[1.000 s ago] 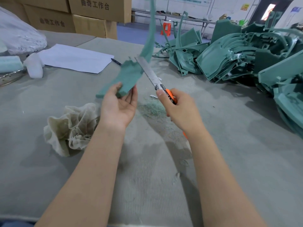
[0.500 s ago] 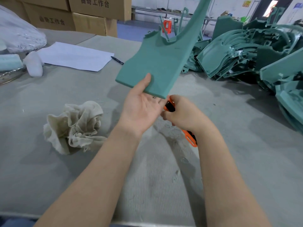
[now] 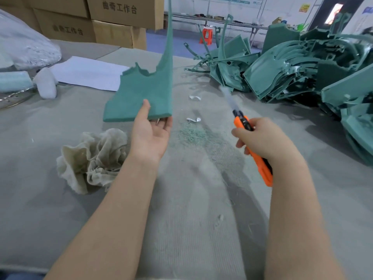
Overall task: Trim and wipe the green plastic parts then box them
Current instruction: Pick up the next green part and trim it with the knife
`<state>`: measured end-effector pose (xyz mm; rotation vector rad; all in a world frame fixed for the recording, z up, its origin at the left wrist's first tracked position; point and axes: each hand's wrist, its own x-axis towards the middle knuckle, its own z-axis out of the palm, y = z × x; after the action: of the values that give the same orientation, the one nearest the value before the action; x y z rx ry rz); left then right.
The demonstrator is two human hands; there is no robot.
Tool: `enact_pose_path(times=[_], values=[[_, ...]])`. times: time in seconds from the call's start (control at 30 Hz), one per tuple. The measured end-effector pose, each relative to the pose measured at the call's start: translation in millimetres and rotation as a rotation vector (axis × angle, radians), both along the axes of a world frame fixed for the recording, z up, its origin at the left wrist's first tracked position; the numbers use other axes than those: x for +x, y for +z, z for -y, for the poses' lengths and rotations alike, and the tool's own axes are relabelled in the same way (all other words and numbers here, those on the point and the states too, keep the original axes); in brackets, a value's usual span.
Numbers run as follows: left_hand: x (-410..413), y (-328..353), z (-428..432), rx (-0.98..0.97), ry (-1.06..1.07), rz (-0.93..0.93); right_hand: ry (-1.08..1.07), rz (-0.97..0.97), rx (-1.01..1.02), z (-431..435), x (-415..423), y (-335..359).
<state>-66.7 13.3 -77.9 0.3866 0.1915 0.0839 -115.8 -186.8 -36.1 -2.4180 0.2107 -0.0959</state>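
The part (image 3: 141, 98) is being held up off the table (image 3: 191, 219), its flat end pinched by the left hand (image 3: 150, 136), thumb on top and fingers underneath, its thin arm rising out of the top of the view. The right hand (image 3: 262, 142) is wrapping its fingers round the orange knife (image 3: 241, 122), well out to the right of the part, the blade blurred and pointing away, not touching the plastic.

Between the two hands, green shavings (image 3: 191, 134) are lying on the table, and a couple of pale scraps (image 3: 193, 119) just beyond them, so some trimming looks done. This part seems to be mid-trim. A rag (image 3: 92, 158) is sitting just left of the left wrist, so the wiping looks yet to come. Far beyond the right hand a pile (image 3: 302, 63) of green parts is waiting; whether those are trimmed, I cannot tell. Nothing is showing as boxed.

Beyond the left hand, cardboard boxes (image 3: 121, 11) are carrying the print 曲奇工作台. The wall signs further back are too small to read.
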Motion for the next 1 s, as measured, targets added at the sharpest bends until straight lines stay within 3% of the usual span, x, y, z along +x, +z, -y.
enact_pose_path(times=[0.07,0.17,0.3,0.33,0.4,0.53,0.7,0.8,0.9,1.0], values=[[-3.9,2.8,9.1,-0.003,-0.044,-0.011,-0.079,0.156,0.268,-10.3,5.4,-4.8],[-10.6,5.3,27.8,0.131,-0.130,0.034,-0.031,0.175,0.681,-36.8,9.4,-10.0],[-25.2,8.9,41.3,0.611,-0.337,0.213,-0.026,0.160,0.875,-51.9,16.2,-18.1],[-27.0,11.4,37.2,0.665,-0.400,0.260,-0.062,0.178,0.960,-48.5,18.1,-18.1],[-25.7,14.8,20.7,0.580,-0.488,0.306,-0.155,0.223,1.090,-34.3,20.8,-16.7],[-18.2,15.8,-9.7,0.303,-0.485,0.192,-0.077,0.270,0.980,-0.9,18.1,-18.8],[-20.2,9.3,-1.6,0.564,-0.626,0.013,0.187,0.268,0.748,2.8,13.5,-19.7],[-14.7,4.8,3.1,0.562,-0.440,-0.079,0.079,0.328,0.625,-8.3,18.0,-23.9],[-7.2,5.2,-3.4,0.427,-0.240,-0.105,-0.057,0.426,0.416,-15.4,23.8,-31.5],[-7.2,7.3,-7.9,0.248,-0.214,-0.126,-0.084,0.518,0.306,-18.5,27.0,-35.9]])
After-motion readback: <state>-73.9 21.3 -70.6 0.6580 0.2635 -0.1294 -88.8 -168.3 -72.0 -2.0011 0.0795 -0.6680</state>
